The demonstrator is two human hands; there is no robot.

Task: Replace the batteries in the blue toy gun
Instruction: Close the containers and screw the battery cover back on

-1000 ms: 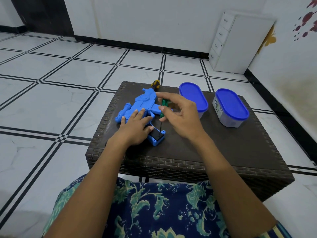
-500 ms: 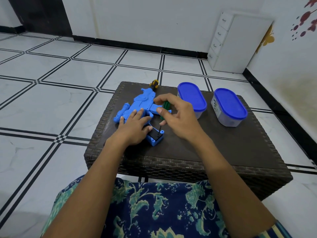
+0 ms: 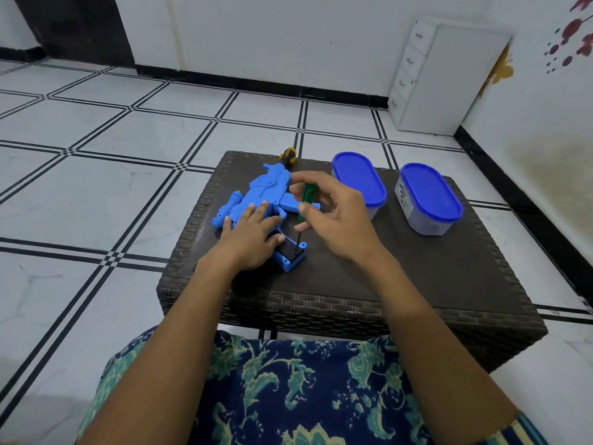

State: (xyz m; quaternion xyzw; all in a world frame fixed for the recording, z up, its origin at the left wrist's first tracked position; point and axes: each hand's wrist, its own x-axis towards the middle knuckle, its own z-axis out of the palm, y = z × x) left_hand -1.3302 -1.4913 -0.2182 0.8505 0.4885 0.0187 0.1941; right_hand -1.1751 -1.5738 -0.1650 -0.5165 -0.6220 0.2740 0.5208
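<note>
Head view: the blue toy gun lies flat on its side on the left half of the dark woven table, with its handgrip pointing back toward you. Your left hand rests on the middle of the gun with the fingers straight and spread, pressing down and curled round nothing. Your right hand pinches the green screwdriver by its handle, thumb on the near side, index finger over the top, the other fingers loosely fanned. The tool stands nearly upright, tilted a little. Its thin dark shaft runs down to the butt of the handgrip, where the tip meets a corner of the blue rim round a black panel. Whether it sits in a screw head is too small to tell. At the table's far edge a yellow-and-black tool handle pokes out beside the gun's far end; you cannot tell if they touch. To the right stand two clear oval tubs with blue lids on, the left tub just behind your right hand and the right tub set apart from it. The floor is white tile with black lines. A white drawer unit stands against the far wall.
</note>
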